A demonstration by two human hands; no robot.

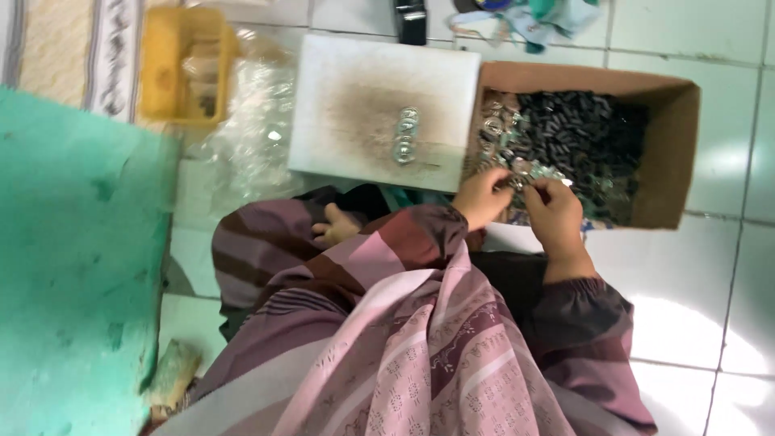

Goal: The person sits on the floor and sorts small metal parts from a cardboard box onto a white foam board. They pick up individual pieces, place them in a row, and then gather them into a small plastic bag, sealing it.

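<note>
Both hands meet at the near edge of the cardboard box [678, 153]: the left hand [482, 198] and right hand [554, 211] pinch a small shiny metal piece [517, 182] between fingertips. It looks light, rigid and slick, best held by its rim.

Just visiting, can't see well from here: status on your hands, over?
Left hand and right hand together, pinching a small shiny part. Over the cardboard box of dark and clear pieces. Nothing in the way.
</note>
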